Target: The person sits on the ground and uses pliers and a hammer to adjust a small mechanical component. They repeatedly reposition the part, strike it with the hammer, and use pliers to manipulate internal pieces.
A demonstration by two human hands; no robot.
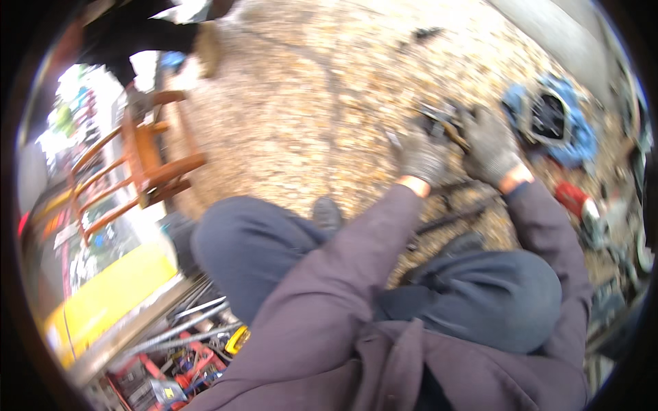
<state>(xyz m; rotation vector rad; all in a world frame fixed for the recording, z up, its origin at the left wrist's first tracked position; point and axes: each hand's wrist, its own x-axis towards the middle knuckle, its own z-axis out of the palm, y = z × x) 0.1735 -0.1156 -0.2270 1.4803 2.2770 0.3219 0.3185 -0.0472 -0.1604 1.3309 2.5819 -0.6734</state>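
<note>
Both my hands wear grey knit gloves and reach down to the ground ahead of me, somewhat smeared by motion. A dark metal part (433,123) with a brownish, brassy piece (455,134) lies between them. My left hand (419,155) is closed at the part's near left side, beside a small silvery bit (393,138); what its fingers grip is hidden. On the other side my right hand (489,142) has its fingers curled down against the dark metal part. Just below the hands, a long dark bar (458,218) lies on the ground.
A blue cloth (581,133) surrounds a dark box-shaped part (548,116) at right, near a red can (570,197). A wooden chair (147,161) stands left, near another person's leg (161,38). Red-handled tools (199,359) and a yellow case (110,294) sit lower left.
</note>
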